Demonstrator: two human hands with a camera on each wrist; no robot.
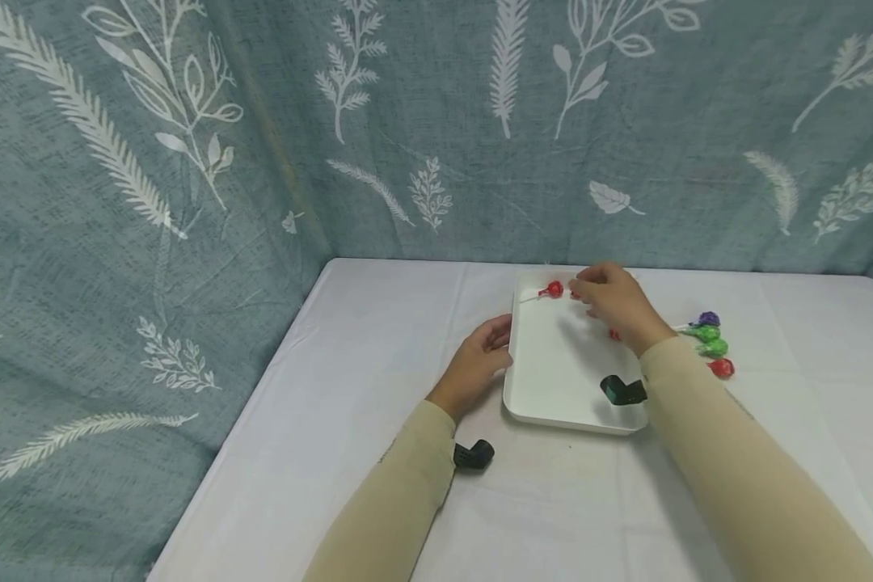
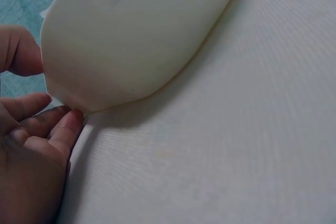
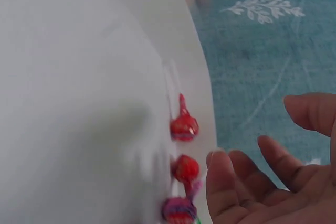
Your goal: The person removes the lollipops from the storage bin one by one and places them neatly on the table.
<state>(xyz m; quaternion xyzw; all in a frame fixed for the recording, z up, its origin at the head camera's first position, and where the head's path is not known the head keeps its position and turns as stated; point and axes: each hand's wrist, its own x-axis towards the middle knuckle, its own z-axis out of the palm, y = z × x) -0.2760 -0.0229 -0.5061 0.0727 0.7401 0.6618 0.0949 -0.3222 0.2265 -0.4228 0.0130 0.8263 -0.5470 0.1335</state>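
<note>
A white tray (image 1: pixel 575 380) lies on the white-covered table. My left hand (image 1: pixel 478 360) rests against its left side; in the left wrist view, fingertips (image 2: pixel 68 124) touch the tray's lower edge. Over the tray's far end is my right hand (image 1: pixel 614 303), its fingers loosely bent. The right wrist view shows nothing in that hand (image 3: pixel 268 182), close beside lollipops. A red lollipop (image 1: pixel 555 288) lies at the far left inside the tray. Further along the same end, a second red lollipop (image 3: pixel 186 169) and a purple-and-red one (image 3: pixel 179 211) lie in a row.
Right of the tray, partly behind my right forearm, lie a purple lollipop (image 1: pixel 709 319), green lollipops (image 1: pixel 713 347) and a red lollipop (image 1: pixel 722 369). A blue-green curtain (image 1: pixel 444 162) with white leaf prints hangs behind the table and along its left side.
</note>
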